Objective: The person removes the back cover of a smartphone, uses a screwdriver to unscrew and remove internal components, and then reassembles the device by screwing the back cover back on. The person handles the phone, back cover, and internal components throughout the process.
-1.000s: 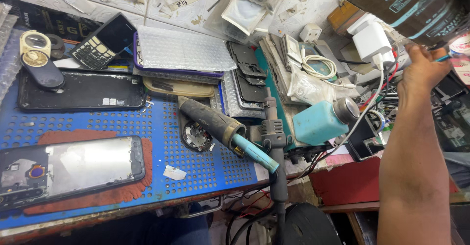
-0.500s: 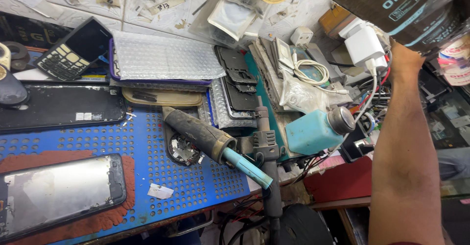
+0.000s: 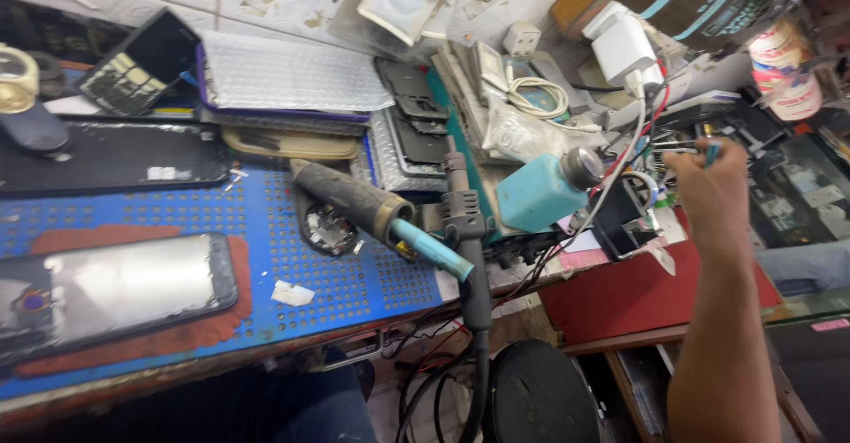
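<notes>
Pinching a teal-handled tool (image 3: 711, 153), probably tweezers, the right hand (image 3: 713, 191) is raised over the far right of the bench, fingers pressed together round the handle; metal tips point left toward the tangle of red and white wires (image 3: 639, 133). Left hand not in view. Just left of the tool sits a small black box (image 3: 620, 217), then a teal bottle (image 3: 544, 191) with metal cap. Further left, a hot-air handle (image 3: 376, 213) lies on the blue perforated mat (image 3: 266, 231), near a phone (image 3: 115, 288) face up. Risk, as I judge it: tips could snag the wires or the forearm could knock the bottle, since everything is crowded.
</notes>
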